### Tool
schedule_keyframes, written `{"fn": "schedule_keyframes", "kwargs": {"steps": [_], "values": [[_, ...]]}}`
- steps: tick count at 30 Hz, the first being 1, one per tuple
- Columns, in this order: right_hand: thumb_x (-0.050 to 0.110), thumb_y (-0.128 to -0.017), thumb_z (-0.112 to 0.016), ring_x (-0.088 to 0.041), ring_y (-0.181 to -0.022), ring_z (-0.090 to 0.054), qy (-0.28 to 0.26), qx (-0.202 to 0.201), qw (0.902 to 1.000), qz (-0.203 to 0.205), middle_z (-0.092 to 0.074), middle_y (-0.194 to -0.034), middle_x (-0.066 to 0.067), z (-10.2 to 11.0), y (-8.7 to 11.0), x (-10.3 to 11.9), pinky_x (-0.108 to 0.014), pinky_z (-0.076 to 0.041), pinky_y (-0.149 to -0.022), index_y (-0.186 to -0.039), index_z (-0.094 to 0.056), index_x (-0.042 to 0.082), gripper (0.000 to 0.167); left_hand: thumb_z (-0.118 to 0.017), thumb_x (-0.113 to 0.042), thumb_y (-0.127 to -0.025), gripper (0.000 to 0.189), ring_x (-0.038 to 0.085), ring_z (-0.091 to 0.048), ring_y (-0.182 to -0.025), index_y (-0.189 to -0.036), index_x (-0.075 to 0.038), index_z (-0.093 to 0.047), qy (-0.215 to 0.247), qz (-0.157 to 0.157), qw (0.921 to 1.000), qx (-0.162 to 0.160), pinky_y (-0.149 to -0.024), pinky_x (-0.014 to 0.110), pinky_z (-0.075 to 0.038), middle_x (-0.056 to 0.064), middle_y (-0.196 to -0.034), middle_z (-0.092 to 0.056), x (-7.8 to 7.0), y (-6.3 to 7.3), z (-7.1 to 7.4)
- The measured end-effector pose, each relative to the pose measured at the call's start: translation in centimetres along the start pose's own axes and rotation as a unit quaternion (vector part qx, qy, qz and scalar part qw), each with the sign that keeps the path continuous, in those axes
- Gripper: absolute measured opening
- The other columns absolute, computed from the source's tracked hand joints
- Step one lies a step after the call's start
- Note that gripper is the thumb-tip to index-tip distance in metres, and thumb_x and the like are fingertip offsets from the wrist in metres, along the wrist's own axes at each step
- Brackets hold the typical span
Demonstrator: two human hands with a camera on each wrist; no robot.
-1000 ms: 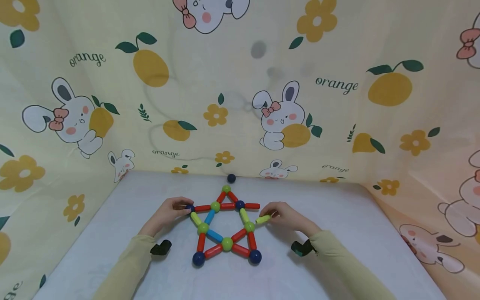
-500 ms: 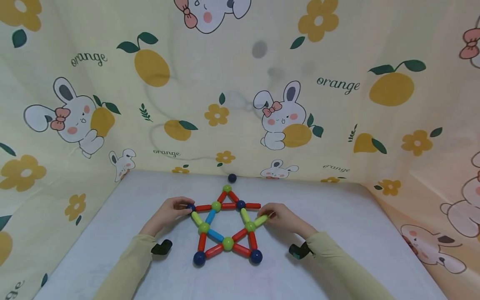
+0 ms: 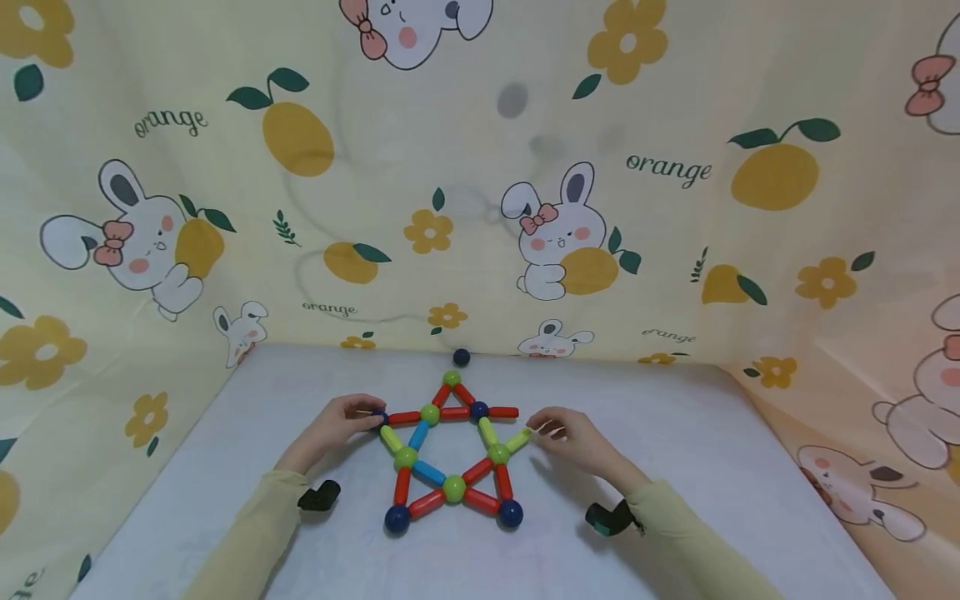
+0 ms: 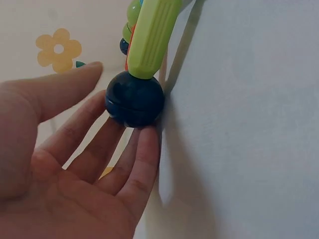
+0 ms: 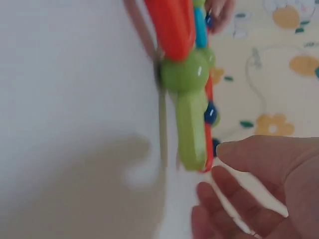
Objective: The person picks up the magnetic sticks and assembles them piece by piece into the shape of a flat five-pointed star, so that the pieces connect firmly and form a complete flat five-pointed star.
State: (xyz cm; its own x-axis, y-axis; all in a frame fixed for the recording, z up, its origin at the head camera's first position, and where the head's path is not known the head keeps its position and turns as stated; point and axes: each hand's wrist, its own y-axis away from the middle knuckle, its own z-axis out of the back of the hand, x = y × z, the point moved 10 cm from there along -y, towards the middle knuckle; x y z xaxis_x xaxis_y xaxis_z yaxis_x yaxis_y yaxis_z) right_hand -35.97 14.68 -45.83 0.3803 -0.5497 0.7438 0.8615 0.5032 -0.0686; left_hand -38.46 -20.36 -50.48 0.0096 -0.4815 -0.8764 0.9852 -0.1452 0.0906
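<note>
A flat star-like figure of magnetic rods and balls lies on the table, with red, blue and yellow-green rods joining green and dark blue balls. At its left corner, the fingertips of my left hand (image 3: 335, 429) touch a dark blue ball (image 4: 134, 98); the thumb stands off it in the left wrist view. On the right side a yellow-green rod (image 5: 192, 132) sticks out from a green ball (image 5: 184, 72). Beside the rod's free end is my right hand (image 3: 573, 437), its thumb and fingers spread apart and holding nothing. A red rod (image 3: 503, 412) juts right from another dark blue ball (image 3: 479, 410).
One loose dark blue ball (image 3: 461, 357) sits at the table's back edge, behind the figure's top green ball (image 3: 452, 378). A patterned cloth (image 3: 480, 283) with rabbits and oranges walls the white table (image 3: 615, 550) at the back and sides.
My right hand has brought the yellow-green rod left onto the green ball, let go and drawn back slightly. The left hand has stayed at its dark blue ball.
</note>
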Motion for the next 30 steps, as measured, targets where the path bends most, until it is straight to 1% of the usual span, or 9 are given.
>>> {"fn": "schedule_keyframes", "kwargs": {"steps": [3,7,9,11,15,18,22,26,30], "values": [[0.007,-0.088,-0.067,-0.021,-0.09,-0.061,-0.01,0.028,0.9994,-0.016,-0.065,-0.102,-0.007,-1.1,1.5,0.4,-0.03,-0.052,-0.078,-0.107,-0.065,0.003,0.02,-0.064,-0.019,-0.093,0.03,0.023,-0.058,-0.104,-0.12,-0.007,-0.063,-0.009,0.001,0.9999,-0.004,-0.091,0.042,-0.049,0.007,-0.116,-0.063,-0.1,-0.2,0.2],[0.019,-0.086,-0.073,-0.018,-0.081,-0.06,-0.029,0.071,0.9967,-0.026,-0.064,-0.093,-0.002,-3.8,3.6,1.4,-0.026,-0.051,-0.068,-0.102,-0.064,0.005,0.023,-0.061,-0.012,-0.094,0.026,0.021,-0.06,-0.1,-0.119,-0.004,-0.063,-0.01,-0.002,0.9998,-0.017,-0.09,0.039,-0.05,0.007,-0.112,-0.065,-0.4,-0.4,0.4],[0.025,-0.084,-0.075,-0.017,-0.076,-0.059,-0.035,0.074,0.9961,-0.033,-0.062,-0.088,0.0,-5.0,4.4,1.8,-0.025,-0.05,-0.064,-0.099,-0.062,0.007,0.027,-0.061,-0.009,-0.094,0.025,0.022,-0.061,-0.1,-0.118,-0.003,-0.063,-0.01,-0.009,0.9997,-0.023,-0.09,0.039,-0.05,0.007,-0.11,-0.065,-0.6,-0.3,0.4],[0.03,-0.082,-0.076,-0.015,-0.073,-0.057,-0.035,0.065,0.9963,-0.045,-0.06,-0.085,0.0,-6.0,5.1,2.1,-0.025,-0.048,-0.061,-0.098,-0.06,0.009,0.031,-0.06,-0.006,-0.094,0.024,0.023,-0.061,-0.101,-0.117,-0.003,-0.063,-0.006,-0.017,0.9994,-0.028,-0.092,0.039,-0.049,0.007,-0.109,-0.066,-0.8,-0.3,0.3],[0.035,-0.081,-0.076,-0.012,-0.069,-0.054,-0.018,0.04,0.997,-0.064,-0.059,-0.081,0.003,-6.7,5.8,2.5,-0.024,-0.045,-0.057,-0.096,-0.058,0.012,0.033,-0.06,-0.004,-0.093,0.023,0.025,-0.062,-0.102,-0.116,-0.002,-0.063,-0.009,-0.026,0.9988,-0.04,-0.092,0.041,-0.049,0.009,-0.109,-0.066,-1.1,0.2,0.3],[0.032,-0.081,-0.077,-0.013,-0.069,-0.055,-0.014,0.027,0.997,-0.071,-0.059,-0.08,0.003,-6.2,5.8,2.2,-0.025,-0.046,-0.057,-0.096,-0.058,0.011,0.032,-0.062,-0.004,-0.092,0.024,0.024,-0.062,-0.1,-0.115,-0.001,-0.063,-0.006,-0.014,0.9992,-0.036,-0.09,0.039,-0.05,0.009,-0.107,-0.067,-0.9,1.0,0.1],[0.024,-0.081,-0.077,-0.015,-0.072,-0.056,-0.015,-0.001,0.9959,-0.089,-0.059,-0.083,0.001,-4.1,5.6,0.6,-0.026,-0.047,-0.058,-0.097,-0.06,0.007,0.028,-0.069,-0.009,-0.088,0.027,0.021,-0.064,-0.091,-0.113,-0.001,-0.063,0.002,-0.004,1.0,-0.001,-0.082,0.035,-0.054,0.007,-0.1,-0.068,-0.9,2.7,-0.7],[0.016,-0.082,-0.075,-0.016,-0.075,-0.058,0.002,-0.046,0.9927,-0.112,-0.061,-0.085,-0.002,-1.2,5.1,-1.3,-0.03,-0.049,-0.063,-0.098,-0.063,0.006,0.023,-0.075,-0.015,-0.084,0.032,0.019,-0.064,-0.082,-0.11,0.0,-0.063,0.002,-0.027,0.9983,0.052,-0.073,0.032,-0.055,0.005,-0.093,-0.068,-2.0,5.0,-2.5],[0.011,-0.083,-0.074,-0.017,-0.079,-0.059,0.014,-0.078,0.986,-0.147,-0.063,-0.088,-0.003,1.1,4.3,-3.1,-0.033,-0.051,-0.069,-0.102,-0.065,0.006,0.021,-0.077,-0.017,-0.081,0.034,0.019,-0.064,-0.079,-0.108,-0.001,-0.063,0.021,-0.041,0.9937,0.102,-0.069,0.031,-0.055,0.004,-0.091,-0.067,-3.4,7.3,-5.3]]}}
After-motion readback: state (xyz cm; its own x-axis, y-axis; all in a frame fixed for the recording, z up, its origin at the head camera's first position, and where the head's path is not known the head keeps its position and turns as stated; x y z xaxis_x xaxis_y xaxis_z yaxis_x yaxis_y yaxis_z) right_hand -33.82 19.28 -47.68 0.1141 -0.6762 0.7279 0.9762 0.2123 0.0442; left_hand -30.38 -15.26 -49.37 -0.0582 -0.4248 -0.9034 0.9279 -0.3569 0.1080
